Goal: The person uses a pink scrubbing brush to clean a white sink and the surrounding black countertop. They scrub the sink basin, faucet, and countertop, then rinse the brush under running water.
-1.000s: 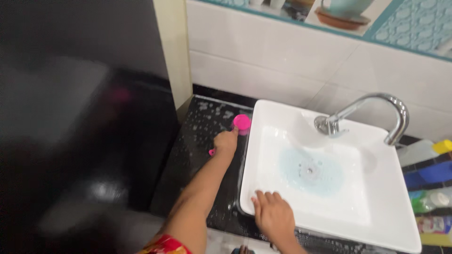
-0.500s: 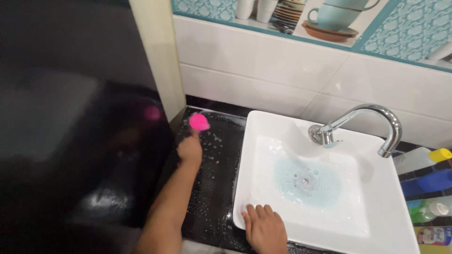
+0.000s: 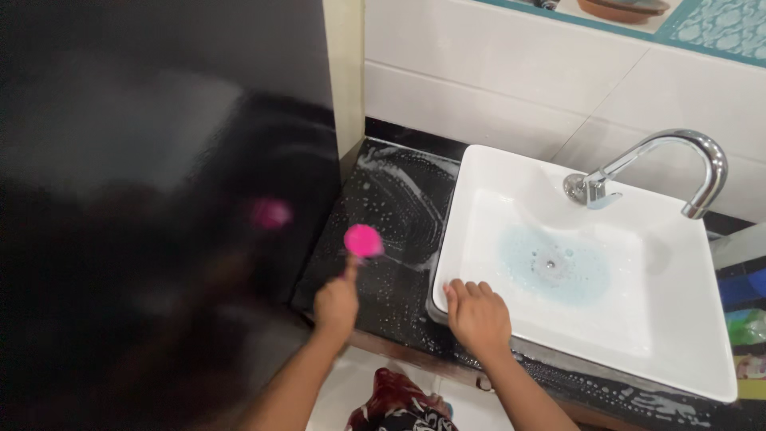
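While a glossy black panel (image 3: 144,239) fills the whole left side, reflecting a faint pink blur, the white tiled wall (image 3: 511,72) runs across the far edge. To the right sits a square white sink (image 3: 686,351) with pale blue water pooled around its drain (image 3: 550,262). A curved chrome tap (image 3: 678,160) rises at the sink's far right and arches over the basin. Between the panel and the sink lies a narrow strip of black counter (image 3: 391,207), wet and streaked with white soap suds. At the far right edge, blurred coloured bottles (image 3: 746,319) stand beside the sink.

The right hand (image 3: 477,315) rests flat on the near left rim of the sink, fingers spread and holding nothing. The left hand (image 3: 337,303) is closed around the handle of a pink scrub brush (image 3: 363,240). The brush's round pink head points away from the person and lies over the soapy counter, just left of the sink; whether it touches the surface cannot be told.
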